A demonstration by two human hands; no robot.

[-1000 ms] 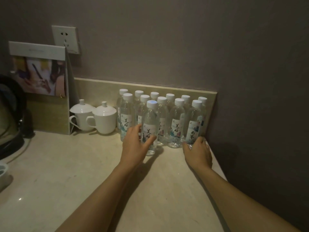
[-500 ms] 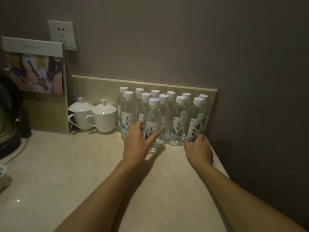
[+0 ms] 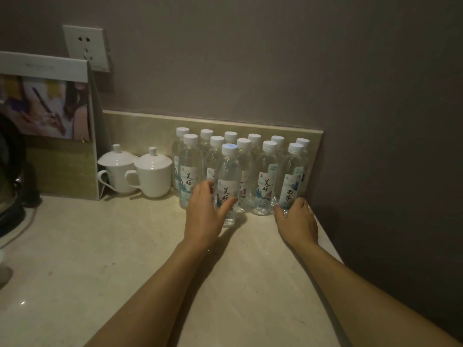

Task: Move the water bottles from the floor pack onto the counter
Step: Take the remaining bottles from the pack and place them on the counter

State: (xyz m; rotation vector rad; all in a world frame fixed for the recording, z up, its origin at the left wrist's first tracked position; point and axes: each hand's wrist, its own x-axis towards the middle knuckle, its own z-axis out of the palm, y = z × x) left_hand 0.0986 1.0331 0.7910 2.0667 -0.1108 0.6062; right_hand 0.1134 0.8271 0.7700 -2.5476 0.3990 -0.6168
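Two bare forearms are seen reaching forward over the pale, stone-patterned table [image 3: 105, 259] from the near edge. The left hand [image 3: 204, 215] is curled round the front bottle [image 3: 227, 184], with the thumb laid across the lower part of its label and the fingers wrapped behind its left side; this bottle stands upright on the table, a little forward of the others. The right hand [image 3: 298, 221] is set at the base of the rightmost front-row bottle [image 3: 292, 176], its fingers bent round the bottom of that bottle near the table's right edge. Behind these, the remaining water bottles [image 3: 266, 176] are ranged upright in two close rows (white caps, clear bodies, labels with brushed characters), the back row standing against the low stone backsplash [image 3: 150, 126]. Just left of the bottles, two white lidded cups [image 3: 152, 171] are placed side by side, handles turned toward the left. Further left, a standing card display [image 3: 47, 116] with a printed picture is propped against the wall, and part of a dark kettle [image 3: 10, 176] is cut off by the frame. A wall socket [image 3: 86, 47] is mounted above.
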